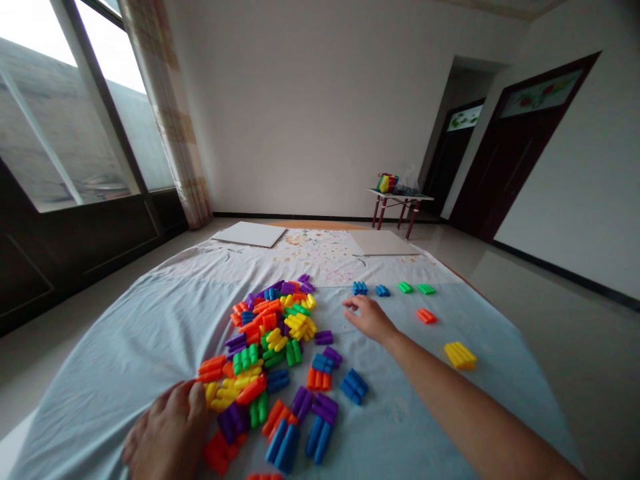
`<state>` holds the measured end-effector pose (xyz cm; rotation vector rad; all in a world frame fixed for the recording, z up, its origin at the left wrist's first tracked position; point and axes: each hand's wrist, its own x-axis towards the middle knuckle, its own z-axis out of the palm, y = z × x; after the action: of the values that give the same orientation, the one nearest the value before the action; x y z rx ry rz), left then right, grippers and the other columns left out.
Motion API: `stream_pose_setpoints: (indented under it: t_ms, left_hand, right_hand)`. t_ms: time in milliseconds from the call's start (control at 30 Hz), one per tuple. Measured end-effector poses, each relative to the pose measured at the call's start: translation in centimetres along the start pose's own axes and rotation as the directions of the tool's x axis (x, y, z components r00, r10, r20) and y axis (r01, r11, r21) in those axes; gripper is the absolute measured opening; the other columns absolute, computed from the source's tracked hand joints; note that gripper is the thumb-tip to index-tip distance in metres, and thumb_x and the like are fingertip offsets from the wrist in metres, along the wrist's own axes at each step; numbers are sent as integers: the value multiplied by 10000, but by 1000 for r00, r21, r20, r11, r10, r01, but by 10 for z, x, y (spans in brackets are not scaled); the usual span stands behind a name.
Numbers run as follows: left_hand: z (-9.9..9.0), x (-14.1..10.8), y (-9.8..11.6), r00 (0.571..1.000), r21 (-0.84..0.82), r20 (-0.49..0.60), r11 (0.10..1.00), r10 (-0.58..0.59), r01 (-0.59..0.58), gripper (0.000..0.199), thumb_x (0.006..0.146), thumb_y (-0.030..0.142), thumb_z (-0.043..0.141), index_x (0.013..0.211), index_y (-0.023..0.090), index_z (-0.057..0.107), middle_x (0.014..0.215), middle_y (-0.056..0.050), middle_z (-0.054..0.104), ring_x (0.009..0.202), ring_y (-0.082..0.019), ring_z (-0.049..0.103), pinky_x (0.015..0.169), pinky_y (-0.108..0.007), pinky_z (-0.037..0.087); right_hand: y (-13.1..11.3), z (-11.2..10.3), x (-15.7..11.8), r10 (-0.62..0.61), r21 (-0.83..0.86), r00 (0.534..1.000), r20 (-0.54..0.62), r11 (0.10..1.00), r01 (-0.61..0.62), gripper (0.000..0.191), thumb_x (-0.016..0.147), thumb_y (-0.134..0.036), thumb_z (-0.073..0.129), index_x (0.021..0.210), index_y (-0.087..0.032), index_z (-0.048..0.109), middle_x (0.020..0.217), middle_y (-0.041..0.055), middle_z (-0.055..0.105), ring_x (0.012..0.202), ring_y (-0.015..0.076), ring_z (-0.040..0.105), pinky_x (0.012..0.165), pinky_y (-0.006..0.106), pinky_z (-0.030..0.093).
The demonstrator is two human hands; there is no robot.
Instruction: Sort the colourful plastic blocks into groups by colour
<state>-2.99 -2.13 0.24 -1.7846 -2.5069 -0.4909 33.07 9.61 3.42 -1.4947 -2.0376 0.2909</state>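
A heap of plastic blocks in orange, yellow, green, blue and purple (pixel 273 327) lies on the light blue cloth (pixel 165 320). My left hand (pixel 170 430) rests at the heap's lower left edge, its fingertips beside orange and yellow blocks; what they hold, if anything, is hidden. Over the cloth right of the heap is my right hand (pixel 367 317), fingers slightly curled and apart, holding nothing. Just beyond it lie two blue blocks (pixel 359 288). Farther right are two green blocks (pixel 426 289), an orange block (pixel 427 316) and a yellow block (pixel 460 356).
Two flat boards, one white (pixel 251 234) and one beige (pixel 383 243), lie at the far side of the table. A small table (pixel 425 197) with a colourful bag (pixel 387 183) stands by the back wall. A window and curtain are at the left, dark doors at the right.
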Motion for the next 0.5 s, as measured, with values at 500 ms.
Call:
stream_pose_setpoints:
  t_ms: [500]
  left_hand:
    - [-12,-3,11,999,100,28,994,42,-45,462,878,272,187,1066,148,591,1086,-123,616,1037,-292,515,886,-386,344]
  right_hand:
    - [-48,7,-75,-273,313,927,258,931,187,357,683,-244,690,1031,-171,663,1111,99,625,1048,222,559,942,356,411]
